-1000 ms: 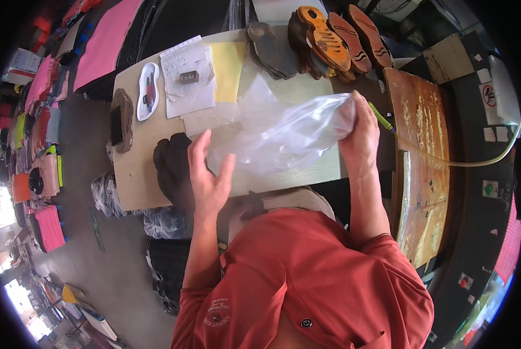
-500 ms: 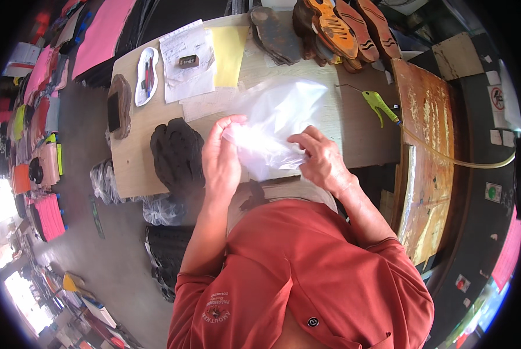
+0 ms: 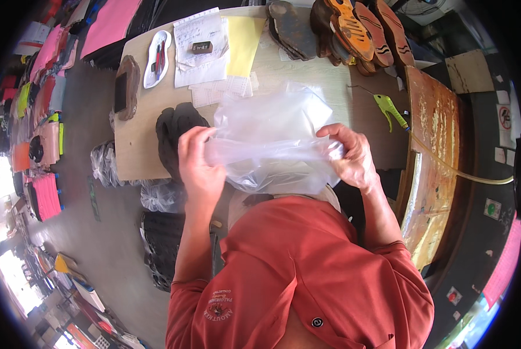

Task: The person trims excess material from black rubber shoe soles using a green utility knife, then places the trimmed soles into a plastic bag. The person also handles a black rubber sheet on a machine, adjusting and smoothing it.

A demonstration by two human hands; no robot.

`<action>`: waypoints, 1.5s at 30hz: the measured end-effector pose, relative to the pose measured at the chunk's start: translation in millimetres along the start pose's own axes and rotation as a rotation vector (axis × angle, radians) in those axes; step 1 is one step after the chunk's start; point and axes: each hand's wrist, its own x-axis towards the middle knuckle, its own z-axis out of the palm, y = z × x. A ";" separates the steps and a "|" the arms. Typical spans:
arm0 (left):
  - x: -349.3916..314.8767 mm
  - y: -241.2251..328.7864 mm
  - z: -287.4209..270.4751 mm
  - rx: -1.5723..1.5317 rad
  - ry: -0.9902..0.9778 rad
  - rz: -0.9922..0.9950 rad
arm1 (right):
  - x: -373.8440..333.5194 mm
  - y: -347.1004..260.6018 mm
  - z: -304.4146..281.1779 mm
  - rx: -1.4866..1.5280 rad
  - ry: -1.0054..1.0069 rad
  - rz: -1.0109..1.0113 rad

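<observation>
A clear plastic bag (image 3: 272, 145), crumpled and stretched sideways (partly bunched), hangs above the table edge.

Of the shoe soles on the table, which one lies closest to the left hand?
The pair of black rubber shoe soles at the table's near edge, right beside the left hand. The brown and orange soles are stacked at the far edge, well away.

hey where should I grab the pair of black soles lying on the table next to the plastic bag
Probably from above, across the narrow middle of the black soles. They lie flat and stacked by the table edge, with the left hand and clear plastic bag close on their right.
</observation>
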 end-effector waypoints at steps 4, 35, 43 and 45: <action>-9.3 -8.5 -15.1 -0.824 0.063 -0.656 | -3.3 -9.9 0.3 -0.503 -0.193 0.067; 2.4 -50.3 -61.7 -0.453 -0.328 -0.629 | 14.6 -3.4 29.1 -0.312 -0.073 -0.075; 0.4 -68.7 -60.0 -0.692 0.072 -0.771 | 13.4 4.5 50.8 0.731 -0.136 0.466; -11.0 -67.4 -64.7 -1.085 0.036 -0.904 | 12.8 8.4 56.9 0.850 -0.017 0.493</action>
